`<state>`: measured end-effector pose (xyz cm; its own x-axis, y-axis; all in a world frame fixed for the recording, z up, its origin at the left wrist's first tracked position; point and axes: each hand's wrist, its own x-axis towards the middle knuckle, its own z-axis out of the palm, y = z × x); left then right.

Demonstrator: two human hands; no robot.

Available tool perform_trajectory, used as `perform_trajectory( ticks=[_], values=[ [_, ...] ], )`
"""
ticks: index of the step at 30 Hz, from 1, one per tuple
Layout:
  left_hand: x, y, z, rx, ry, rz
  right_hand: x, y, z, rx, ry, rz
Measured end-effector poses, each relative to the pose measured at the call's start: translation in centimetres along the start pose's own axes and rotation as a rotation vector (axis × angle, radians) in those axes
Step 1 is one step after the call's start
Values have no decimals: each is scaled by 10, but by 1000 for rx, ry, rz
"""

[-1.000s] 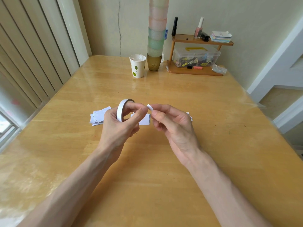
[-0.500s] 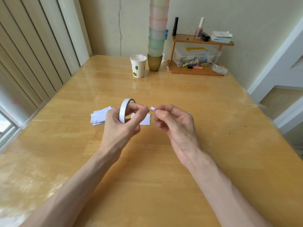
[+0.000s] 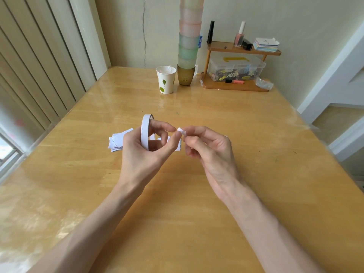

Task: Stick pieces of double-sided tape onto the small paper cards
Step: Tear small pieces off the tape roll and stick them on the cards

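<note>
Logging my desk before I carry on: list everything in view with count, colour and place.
table: one, light wood, underneath
tape roll: one, white, in left hand
tape piece: one, white, pinched by right hand
paper cards: several, white, on table behind hands
paper cup: one, white with green leaves, far edge
stacked cups: one tower, brown, green, pink, beside paper cup
shelf: one, brown wood, far right
plastic box: one, clear, on shelf
left hand: one, grips tape roll
right hand: one, pinches tape piece

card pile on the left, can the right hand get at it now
Probably not directly: the left hand, gripping the tape roll, sits between the card pile and the right hand, which pinches a tape piece.
</note>
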<state>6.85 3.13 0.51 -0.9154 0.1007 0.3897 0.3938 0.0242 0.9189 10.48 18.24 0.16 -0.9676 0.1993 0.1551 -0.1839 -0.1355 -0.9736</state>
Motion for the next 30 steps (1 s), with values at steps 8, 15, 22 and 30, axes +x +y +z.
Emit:
perform_trajectory(
  ticks=[8, 15, 22, 30],
  values=[
    [1, -2, 0, -64, 12, -105, -1, 3, 0, -131, -9, -125],
    [5, -5, -2, -175, 4, -251, 2, 11, 1, -305, -11, -262],
    [7, -7, -2, -210, -10, -292, 5, 17, 0, -357, -6, -309],
    [9, -9, -4, -238, -17, -294, 5, 17, -1, -331, -16, -285]
  ],
)
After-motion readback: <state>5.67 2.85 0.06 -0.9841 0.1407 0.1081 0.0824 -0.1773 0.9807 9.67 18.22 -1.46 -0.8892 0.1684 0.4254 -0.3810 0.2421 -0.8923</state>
